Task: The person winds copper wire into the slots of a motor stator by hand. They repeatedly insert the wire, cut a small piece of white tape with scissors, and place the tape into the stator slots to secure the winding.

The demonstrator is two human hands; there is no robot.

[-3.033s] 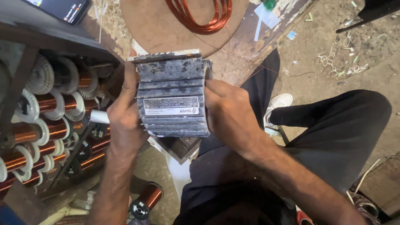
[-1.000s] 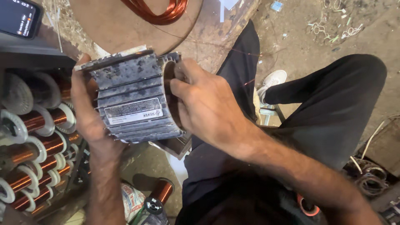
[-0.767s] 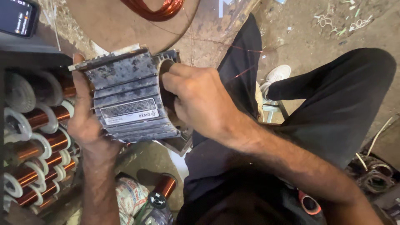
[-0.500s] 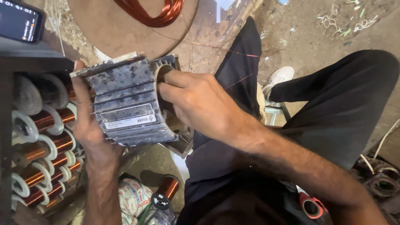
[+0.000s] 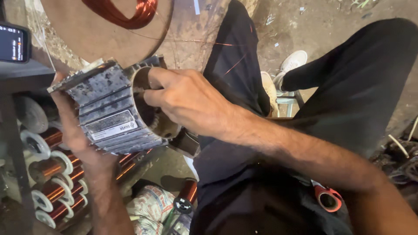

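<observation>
Label: a rectangular plate [image 5: 111, 126], pale with a dark band, is fixed flat to the ribbed side of the motor housing [image 5: 111, 111], facing the camera. A dark screen device [image 5: 13, 42] stands at the upper left on a dark shelf edge [image 5: 26, 74]. A printed sack [image 5: 148, 209] in pale and green tones lies on the floor at lower centre.

Containers: the rack [image 5: 13, 143] at left carries rows of white-flanged spools of copper wire [image 5: 50, 191]. A single copper spool [image 5: 186, 196] lies beside the sack. A round brown board [image 5: 87, 35] at the top bears a loose coil of copper wire [image 5: 119, 11].

Task item: the motor housing is a grey, finned metal cylinder, held above the lap between both hands, tilted, open bore turned toward the right.

Grip: the left hand [image 5: 76, 135] cups the housing from behind and below, its fingers wrapped against the fins; most of the palm is hidden. The right hand [image 5: 191, 102] sits at the open end, fingers curled together, the fingertips [image 5: 146, 93] reaching over the rim into the bore and touching its inner wall. Whether they pinch anything inside cannot be told.

Surroundings: dark trousers [image 5: 348, 87], a white shoe [image 5: 294, 61] on the dirt floor, and a red tape roll [image 5: 326, 198] at lower right.
</observation>
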